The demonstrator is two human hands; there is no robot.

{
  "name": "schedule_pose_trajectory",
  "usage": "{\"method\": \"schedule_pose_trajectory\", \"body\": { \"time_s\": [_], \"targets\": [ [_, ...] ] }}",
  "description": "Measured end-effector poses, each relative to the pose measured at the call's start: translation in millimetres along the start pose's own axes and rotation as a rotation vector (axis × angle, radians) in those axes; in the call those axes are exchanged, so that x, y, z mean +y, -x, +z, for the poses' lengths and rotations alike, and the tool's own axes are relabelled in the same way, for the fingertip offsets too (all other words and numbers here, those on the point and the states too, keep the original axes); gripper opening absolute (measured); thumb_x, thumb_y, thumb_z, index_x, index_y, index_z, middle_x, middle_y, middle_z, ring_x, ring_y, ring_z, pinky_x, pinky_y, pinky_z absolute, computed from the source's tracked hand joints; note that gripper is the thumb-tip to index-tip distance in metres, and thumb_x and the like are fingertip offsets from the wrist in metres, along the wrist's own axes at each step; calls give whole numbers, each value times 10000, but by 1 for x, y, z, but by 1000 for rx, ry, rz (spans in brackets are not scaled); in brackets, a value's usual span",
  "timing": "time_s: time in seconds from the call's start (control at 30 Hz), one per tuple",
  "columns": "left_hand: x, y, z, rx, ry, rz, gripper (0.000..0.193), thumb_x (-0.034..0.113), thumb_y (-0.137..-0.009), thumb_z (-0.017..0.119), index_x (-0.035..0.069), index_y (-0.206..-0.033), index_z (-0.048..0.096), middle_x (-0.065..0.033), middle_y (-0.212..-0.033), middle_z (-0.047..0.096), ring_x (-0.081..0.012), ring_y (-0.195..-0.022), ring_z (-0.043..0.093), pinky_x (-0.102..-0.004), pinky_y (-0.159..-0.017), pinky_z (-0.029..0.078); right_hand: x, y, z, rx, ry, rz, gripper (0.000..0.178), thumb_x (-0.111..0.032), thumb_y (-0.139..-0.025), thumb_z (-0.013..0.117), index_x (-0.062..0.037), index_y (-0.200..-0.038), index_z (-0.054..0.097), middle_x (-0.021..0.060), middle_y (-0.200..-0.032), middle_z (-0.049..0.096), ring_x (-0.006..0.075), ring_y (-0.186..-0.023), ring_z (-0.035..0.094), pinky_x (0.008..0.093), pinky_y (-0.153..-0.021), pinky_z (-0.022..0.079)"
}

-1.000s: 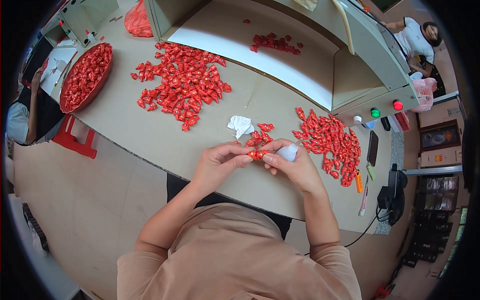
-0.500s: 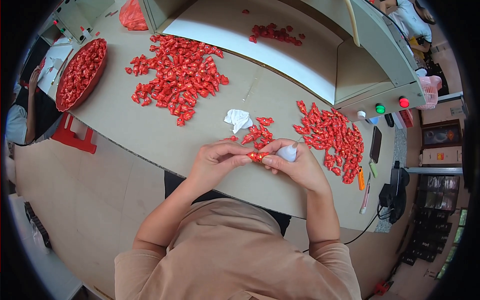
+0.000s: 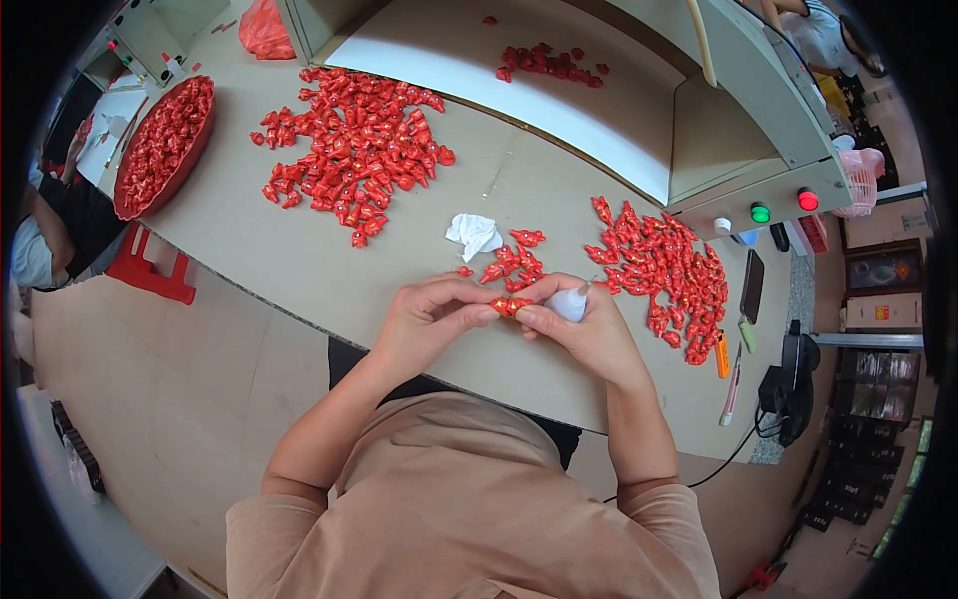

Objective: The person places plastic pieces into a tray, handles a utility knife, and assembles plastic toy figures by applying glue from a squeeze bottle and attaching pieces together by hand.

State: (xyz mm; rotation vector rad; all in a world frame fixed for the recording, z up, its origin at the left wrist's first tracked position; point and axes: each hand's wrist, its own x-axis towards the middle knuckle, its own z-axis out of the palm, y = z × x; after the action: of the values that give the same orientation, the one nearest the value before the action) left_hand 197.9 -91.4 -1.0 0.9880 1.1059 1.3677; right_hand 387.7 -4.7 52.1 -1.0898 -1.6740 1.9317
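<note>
Between my two hands, just in front of my body, a small red figurine (image 3: 509, 305) with gold marks is pinched. My left hand (image 3: 431, 317) grips one end with thumb and forefinger. The thumb and fingers of my right hand (image 3: 589, 329) close on its other end. That same hand also carries a small white squeeze bottle (image 3: 570, 303) with a thin tip, tucked against the fingers. Just beyond the fingertips lie several red figurines (image 3: 514, 264) and a crumpled white tissue (image 3: 474, 235).
A large pile of red figurines (image 3: 354, 150) spreads at the left, another pile (image 3: 664, 280) at the right. A red bowl (image 3: 122, 196) heaped with them stands far left. The lit cabinet (image 3: 738, 150) borders the back. An orange cutter (image 3: 721, 355) and a dark phone-like slab (image 3: 751, 288) lie right.
Both hands have shifted very slightly to the left, still pinching the figurine. At the far left and upper right, other people have moved.
</note>
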Motion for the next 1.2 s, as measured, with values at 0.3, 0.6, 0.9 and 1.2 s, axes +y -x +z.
{"method": "schedule_pose_trajectory", "body": {
  "time_s": [0.3,0.6,0.9,1.2],
  "targets": [
    [-3,1,1,9,34,-14,191,77,-873,665,11,-1052,672,-16,-909,653,-75,-809,586,-229,-724,487,4,-5,-1,-7,-194,82,140,-85,-858,683,-3,-953,621,75,-870,665,112,-706,622,253,-666,531],
    [0,-2,-2,22,49,-18,169,5,-885,617,-20,-1049,651,-84,-973,650,-130,-828,633,-266,-745,537,-1,-1,-5,20,-146,-11,130,-83,-858,679,-2,-936,615,73,-851,649,124,-699,625,267,-665,535],
    [0,-2,0,8,29,-39,167,1,-883,616,-28,-1044,649,-88,-975,646,-135,-822,634,-265,-739,537,2,-4,-4,-3,-199,73,135,-83,-857,679,0,-946,620,73,-853,651,125,-704,625,271,-671,543],
    [0,-2,-1,-9,36,-39,167,-13,-872,625,-29,-1035,656,-82,-957,647,-129,-826,630,-255,-740,531,5,-4,-5,-19,-137,51,138,-94,-873,667,4,-959,623,68,-858,655,112,-723,616,254,-685,522]
  ]
}}
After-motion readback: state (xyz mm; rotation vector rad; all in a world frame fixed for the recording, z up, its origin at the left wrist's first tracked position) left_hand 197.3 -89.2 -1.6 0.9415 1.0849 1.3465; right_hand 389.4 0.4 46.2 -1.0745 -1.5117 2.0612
